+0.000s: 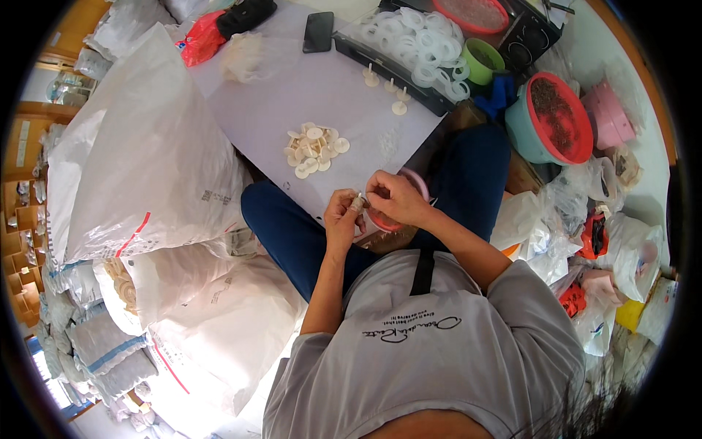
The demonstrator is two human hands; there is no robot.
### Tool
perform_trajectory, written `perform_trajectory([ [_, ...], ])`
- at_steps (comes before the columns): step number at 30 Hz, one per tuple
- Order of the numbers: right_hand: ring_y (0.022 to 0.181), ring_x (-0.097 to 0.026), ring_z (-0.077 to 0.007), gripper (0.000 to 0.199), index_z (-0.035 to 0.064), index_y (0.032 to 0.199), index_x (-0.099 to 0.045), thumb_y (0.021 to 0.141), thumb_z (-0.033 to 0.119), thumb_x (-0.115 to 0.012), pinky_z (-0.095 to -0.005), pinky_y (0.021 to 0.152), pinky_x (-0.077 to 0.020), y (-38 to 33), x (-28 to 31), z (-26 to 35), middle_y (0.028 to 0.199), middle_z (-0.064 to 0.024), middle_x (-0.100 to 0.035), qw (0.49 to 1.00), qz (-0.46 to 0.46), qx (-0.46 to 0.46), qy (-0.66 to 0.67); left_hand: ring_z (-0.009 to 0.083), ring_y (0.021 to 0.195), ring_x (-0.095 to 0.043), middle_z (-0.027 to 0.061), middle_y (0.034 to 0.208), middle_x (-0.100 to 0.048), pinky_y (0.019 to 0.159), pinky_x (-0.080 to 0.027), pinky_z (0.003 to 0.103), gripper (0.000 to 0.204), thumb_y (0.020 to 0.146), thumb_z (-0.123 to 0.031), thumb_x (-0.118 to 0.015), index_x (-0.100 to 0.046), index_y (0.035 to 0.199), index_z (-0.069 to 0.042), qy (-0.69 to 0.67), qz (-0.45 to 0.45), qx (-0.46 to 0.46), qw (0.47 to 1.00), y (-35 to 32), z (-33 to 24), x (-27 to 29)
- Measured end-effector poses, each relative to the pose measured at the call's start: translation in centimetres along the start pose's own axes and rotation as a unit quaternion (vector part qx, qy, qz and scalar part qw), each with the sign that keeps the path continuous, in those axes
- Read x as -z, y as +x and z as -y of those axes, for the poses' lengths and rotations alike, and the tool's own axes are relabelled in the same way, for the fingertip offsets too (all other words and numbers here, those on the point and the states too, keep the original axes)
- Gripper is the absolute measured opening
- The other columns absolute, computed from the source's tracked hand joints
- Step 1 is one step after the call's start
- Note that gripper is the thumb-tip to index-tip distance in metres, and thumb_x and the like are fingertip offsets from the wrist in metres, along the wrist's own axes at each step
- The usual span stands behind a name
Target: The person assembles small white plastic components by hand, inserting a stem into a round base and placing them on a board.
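Note:
My left hand (342, 217) is closed in a pinch near the table's front edge, with a small pale tip showing at its fingers. What it holds is too small to name. Close beside it, my right hand (397, 199) is also closed, thumb and fingertips together; anything inside them is hidden. Under and behind the right hand sits a pink-rimmed bowl (414, 178) with a reddish inside, partly covered by the hand. Beyond my hands lies a heap of cream discs with short stems (314, 149).
Several stemmed discs (399, 108) stand beside a black tray (431, 98) heaped with translucent white rings (417, 36). A phone (318, 32) lies on the table's far part. Large white sacks (139, 154) crowd the left. At right stand a green cup (482, 61) and a blue-green basin (521, 124).

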State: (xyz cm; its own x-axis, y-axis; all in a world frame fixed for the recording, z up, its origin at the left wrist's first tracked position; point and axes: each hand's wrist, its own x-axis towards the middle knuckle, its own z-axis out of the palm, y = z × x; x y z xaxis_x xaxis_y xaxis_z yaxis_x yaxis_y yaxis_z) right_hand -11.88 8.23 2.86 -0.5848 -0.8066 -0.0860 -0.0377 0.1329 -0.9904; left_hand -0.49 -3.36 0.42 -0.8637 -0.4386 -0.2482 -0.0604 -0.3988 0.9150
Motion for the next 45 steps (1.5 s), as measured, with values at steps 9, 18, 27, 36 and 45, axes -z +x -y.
perform_trajectory([
  [9,0.059,-0.057,-0.0128,0.01,-0.0005,0.079,-0.052,0.075,0.006,-0.058,-0.0265,0.055,-0.0452,-0.4,0.0,-0.1,0.065,-0.0074,-0.059,0.999,0.022,0.005,-0.032,0.0038,0.047,-0.043,0.0005,0.071,-0.053,0.038,-0.036,0.019,0.009,0.086,-0.006,-0.055,-0.053,0.094,-0.003,0.079,0.021,-0.02,0.996,-0.5,-0.1,0.0],
  [18,0.057,-0.058,-0.0107,0.007,0.0,0.078,-0.053,0.073,0.004,-0.057,-0.024,0.052,-0.0445,-1.1,-0.2,-1.0,0.063,-0.0061,-0.06,0.996,0.074,-0.055,0.022,0.0029,0.045,-0.043,-0.0009,0.063,-0.053,0.038,-0.035,0.017,0.006,0.086,-0.009,-0.057,-0.056,0.085,-0.003,0.168,0.058,0.02,0.984,-1.1,-1.4,0.7],
  [27,0.055,-0.058,-0.0105,0.007,0.0004,0.08,-0.053,0.076,0.005,-0.057,-0.0204,0.05,-0.0455,-2.3,-0.2,-0.6,0.07,-0.0052,-0.059,0.935,0.17,-0.183,0.252,0.0037,0.044,-0.043,0.0013,0.065,-0.054,0.036,-0.039,0.018,0.005,0.083,-0.007,-0.058,-0.057,0.085,-0.002,0.009,0.152,0.108,0.982,-1.6,-1.3,2.4],
  [36,0.052,-0.054,-0.01,0.011,0.0005,0.082,-0.055,0.077,0.01,-0.057,-0.0221,0.046,-0.0435,-2.9,-1.4,-3.3,0.067,-0.0046,-0.057,0.927,0.077,-0.239,0.28,0.0053,0.043,-0.044,0.0024,0.066,-0.056,0.034,-0.039,0.019,0.012,0.084,-0.012,-0.06,-0.059,0.09,-0.002,-0.016,0.035,0.091,0.995,-2.4,0.2,-0.3],
  [45,0.052,-0.053,-0.009,0.009,0.0004,0.083,-0.053,0.079,0.007,-0.056,-0.0206,0.045,-0.0411,-0.8,0.2,-2.4,0.065,-0.0042,-0.056,0.968,-0.032,-0.189,0.162,0.01,0.044,-0.049,0.0048,0.062,-0.053,0.038,-0.045,0.025,0.008,0.085,-0.008,-0.056,-0.053,0.083,-0.001,-0.08,0.002,0.099,0.992,-1.0,1.6,0.4],
])
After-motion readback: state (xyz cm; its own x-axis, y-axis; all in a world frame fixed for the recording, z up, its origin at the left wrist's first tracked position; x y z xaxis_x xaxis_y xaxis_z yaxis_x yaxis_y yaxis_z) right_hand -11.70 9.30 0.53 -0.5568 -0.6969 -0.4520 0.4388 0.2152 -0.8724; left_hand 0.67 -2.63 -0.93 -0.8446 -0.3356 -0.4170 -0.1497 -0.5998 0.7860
